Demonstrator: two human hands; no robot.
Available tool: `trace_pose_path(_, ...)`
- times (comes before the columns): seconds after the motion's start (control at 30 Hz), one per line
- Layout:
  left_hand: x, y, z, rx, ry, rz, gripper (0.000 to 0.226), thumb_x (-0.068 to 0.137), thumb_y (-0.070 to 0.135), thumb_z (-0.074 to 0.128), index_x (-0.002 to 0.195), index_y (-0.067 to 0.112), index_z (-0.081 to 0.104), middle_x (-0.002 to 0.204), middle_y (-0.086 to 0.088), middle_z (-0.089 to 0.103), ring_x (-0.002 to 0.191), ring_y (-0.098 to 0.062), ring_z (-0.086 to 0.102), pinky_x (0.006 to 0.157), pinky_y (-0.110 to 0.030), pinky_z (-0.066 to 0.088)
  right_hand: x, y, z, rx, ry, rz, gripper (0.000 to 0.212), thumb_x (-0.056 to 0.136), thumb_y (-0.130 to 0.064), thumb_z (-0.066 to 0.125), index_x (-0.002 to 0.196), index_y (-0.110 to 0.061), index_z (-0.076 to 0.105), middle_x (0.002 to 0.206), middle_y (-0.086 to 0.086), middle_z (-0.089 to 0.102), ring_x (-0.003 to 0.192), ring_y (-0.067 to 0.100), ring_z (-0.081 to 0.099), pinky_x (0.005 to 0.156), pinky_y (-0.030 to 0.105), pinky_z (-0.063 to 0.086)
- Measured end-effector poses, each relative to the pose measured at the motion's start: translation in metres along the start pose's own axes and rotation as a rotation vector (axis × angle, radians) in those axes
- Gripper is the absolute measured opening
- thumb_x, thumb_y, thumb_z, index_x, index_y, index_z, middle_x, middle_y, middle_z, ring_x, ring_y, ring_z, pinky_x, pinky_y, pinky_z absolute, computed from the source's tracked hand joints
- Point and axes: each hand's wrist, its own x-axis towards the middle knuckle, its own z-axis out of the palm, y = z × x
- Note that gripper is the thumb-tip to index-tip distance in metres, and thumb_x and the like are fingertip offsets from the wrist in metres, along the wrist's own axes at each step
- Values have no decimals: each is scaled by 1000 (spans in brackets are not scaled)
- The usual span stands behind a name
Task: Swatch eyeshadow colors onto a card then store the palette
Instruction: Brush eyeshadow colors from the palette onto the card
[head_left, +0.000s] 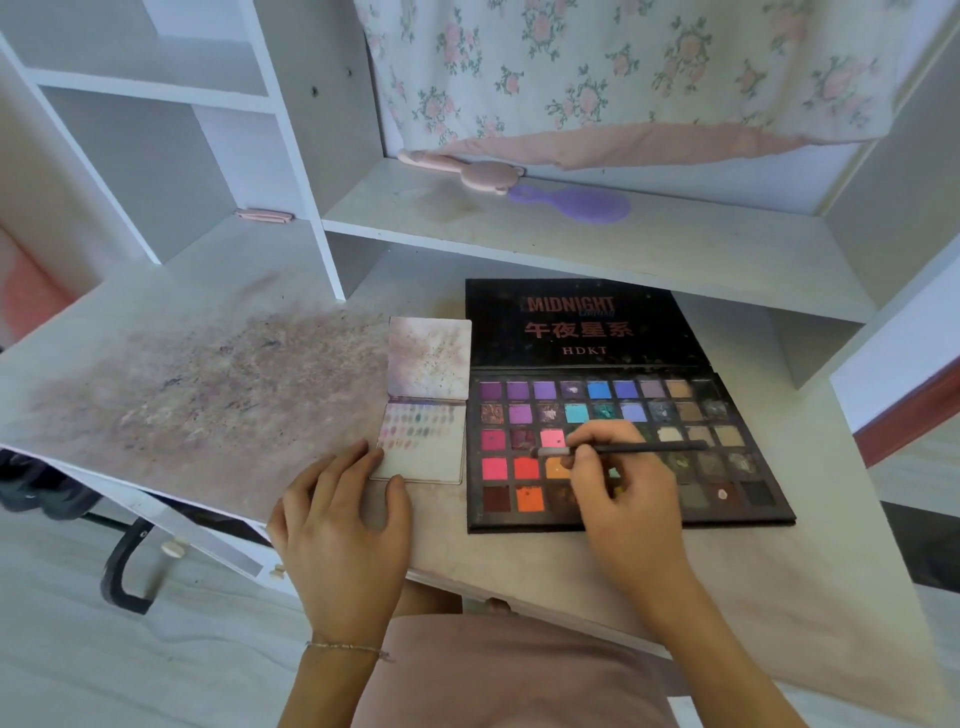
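- Head view is showing the big flat black eyeshadow palette (623, 447) lying open on the stained white desk (208, 395).
- It is looking stiff and light; its powder squares are looking crumbly, so holding the outer edges seems best.
- Right hand (618, 483) is pinching the thin black brush (623, 449).
- Left hand (343, 525) is lying flat, fingers spread, touching the small white swatch card (426, 452).
- Right hand is hiding some squares, and the brush tip is too blurry to see well.

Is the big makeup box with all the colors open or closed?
Open. The palette lies flat on the desk, its black lid folded back, and the rows of colored pans show.
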Motion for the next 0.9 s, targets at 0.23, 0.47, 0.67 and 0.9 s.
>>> trace_pose_path(0.23, 2, 3, -4, 29, -40, 1, 39, 76, 41, 46, 93, 16, 71, 104, 2, 70, 101, -25, 57, 90, -33, 29, 14, -12, 48, 40, -111, -47, 28, 83, -9, 54, 79, -36, 52, 70, -7, 58, 62, 10, 53, 51, 14, 42)
trace_pose_path(0.47, 3, 3, -4, 18, -34, 11, 36, 76, 40, 49, 92, 18, 71, 103, 4, 70, 100, -25, 59, 91, -30, 28, 20, -8, 60, -2, -159, -25, 29, 86, -5, 55, 79, -33, 51, 71, 1, 64, 72, 9, 59, 55, 14, 47)
trace_pose_path(0.67, 3, 1, -1, 6, -21, 7, 35, 76, 40, 50, 94, 19, 70, 105, 5, 69, 105, -15, 51, 94, -29, 27, 21, -8, 60, -23, -197, -5, 31, 86, -7, 55, 77, -37, 49, 70, -1, 65, 67, 8, 57, 53, 15, 46)
trace_pose_path(0.9, 2, 1, -1, 16, -20, -4, 35, 75, 40, 50, 94, 19, 70, 105, 5, 69, 103, -21, 56, 93, -31, 27, 22, -10, 60, -54, -242, 15, 29, 87, -11, 54, 76, -38, 48, 71, 3, 66, 65, 10, 56, 56, 20, 48)
